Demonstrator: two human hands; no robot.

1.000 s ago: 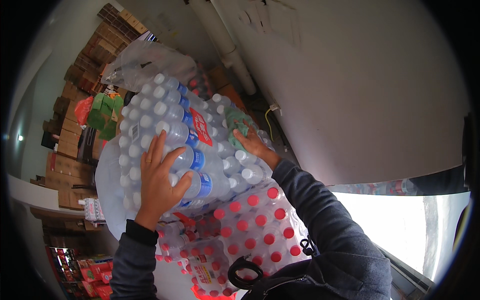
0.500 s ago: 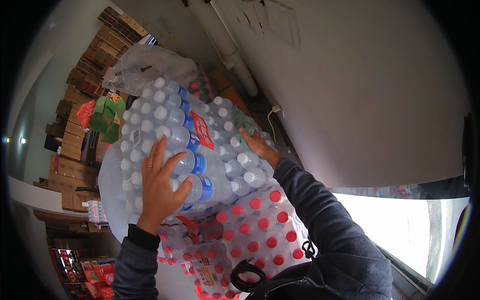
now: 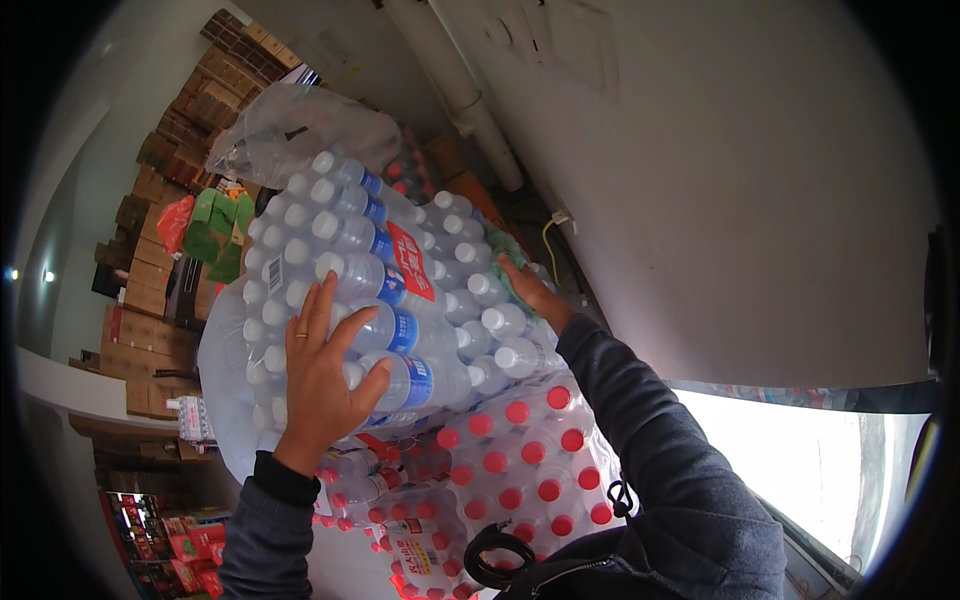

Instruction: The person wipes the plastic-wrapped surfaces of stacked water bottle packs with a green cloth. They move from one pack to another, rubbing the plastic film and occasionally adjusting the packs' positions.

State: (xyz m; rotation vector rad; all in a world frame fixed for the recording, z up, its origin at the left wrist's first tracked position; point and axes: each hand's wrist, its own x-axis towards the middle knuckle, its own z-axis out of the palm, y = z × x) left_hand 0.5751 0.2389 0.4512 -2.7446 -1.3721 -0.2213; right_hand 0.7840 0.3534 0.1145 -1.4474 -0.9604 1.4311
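Observation:
My left hand [image 3: 330, 375] lies with spread fingers against the caps and blue labels of a shrink-wrapped pack of water bottles [image 3: 355, 245] with white caps, lying on its side. A ring shows on one finger. To its right stands a second pack of white-capped bottles [image 3: 480, 290], upright. Over that pack's far right edge, my right hand [image 3: 535, 290] is closed on a green cloth [image 3: 508, 246], held against the wrapped bottles. Part of the cloth is hidden behind the hand and the caps.
Red-capped bottle packs [image 3: 530, 460] stand close in front of me. Loose clear plastic wrap [image 3: 305, 135] bulges behind the stack. A pale wall [image 3: 740, 200] with a pipe [image 3: 450, 85] rises on the right. Cardboard boxes [image 3: 150, 335] are stacked at left, near a green bag [image 3: 215, 230].
My right hand and the cloth have moved slightly right along the pack's edge. The view has shifted a little; my left hand keeps its place on the bottles.

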